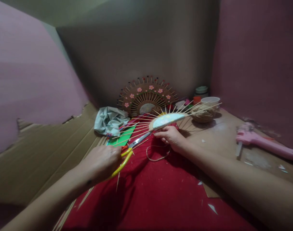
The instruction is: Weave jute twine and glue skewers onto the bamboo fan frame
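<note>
My left hand (106, 160) is closed around the yellow and orange handles of a pair of scissors (135, 143). The scissor blades point up and right, their tips touching or very near the left end of a half-round stick fan (168, 119). That fan has a pale blue centre with a tan rim, and thin wooden sticks spread out from its curved edge. My right hand (172, 138) grips its straight lower edge. From beneath this hand a loop of string (158, 159) hangs over the red cloth (161, 195).
A finished-looking brown fan with pink flowers (151, 87) leans against the back wall. Left of it lies a crumpled pale cloth (110, 120), with green paper (123, 138) in front. At right are a twine ball (203, 112), a white cup (210, 101) and a pink glue gun (264, 139).
</note>
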`<state>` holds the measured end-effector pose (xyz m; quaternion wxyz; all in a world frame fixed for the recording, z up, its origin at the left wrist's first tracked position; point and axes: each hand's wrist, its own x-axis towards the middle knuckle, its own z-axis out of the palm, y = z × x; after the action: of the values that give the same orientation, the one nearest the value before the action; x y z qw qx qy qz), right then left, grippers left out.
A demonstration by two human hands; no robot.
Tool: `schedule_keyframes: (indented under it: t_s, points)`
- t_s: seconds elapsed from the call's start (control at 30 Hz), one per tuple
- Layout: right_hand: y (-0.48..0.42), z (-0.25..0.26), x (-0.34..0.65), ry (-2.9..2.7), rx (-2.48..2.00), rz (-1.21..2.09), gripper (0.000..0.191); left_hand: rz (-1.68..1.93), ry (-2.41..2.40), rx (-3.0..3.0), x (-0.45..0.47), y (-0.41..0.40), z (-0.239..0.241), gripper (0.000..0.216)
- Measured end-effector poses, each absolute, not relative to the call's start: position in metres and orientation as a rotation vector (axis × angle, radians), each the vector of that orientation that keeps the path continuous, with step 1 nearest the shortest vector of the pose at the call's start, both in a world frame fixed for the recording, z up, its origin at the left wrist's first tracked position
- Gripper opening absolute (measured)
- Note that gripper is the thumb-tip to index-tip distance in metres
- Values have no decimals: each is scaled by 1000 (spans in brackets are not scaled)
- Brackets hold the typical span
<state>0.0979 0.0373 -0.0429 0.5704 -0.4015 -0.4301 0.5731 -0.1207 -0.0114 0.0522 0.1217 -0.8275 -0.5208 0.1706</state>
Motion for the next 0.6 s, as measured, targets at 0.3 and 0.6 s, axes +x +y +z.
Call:
schedule_keyframes:
  t_s: [0.3, 0.6]
  points:
    - [39, -45, 98, -1013, -972, 1341, 10, 405, -1569, -2461, -130, -8, 37, 31]
    - [37, -41, 101, -1057, -1043, 1362, 15, 590, -1666, -2455, -130, -3, 31, 30]
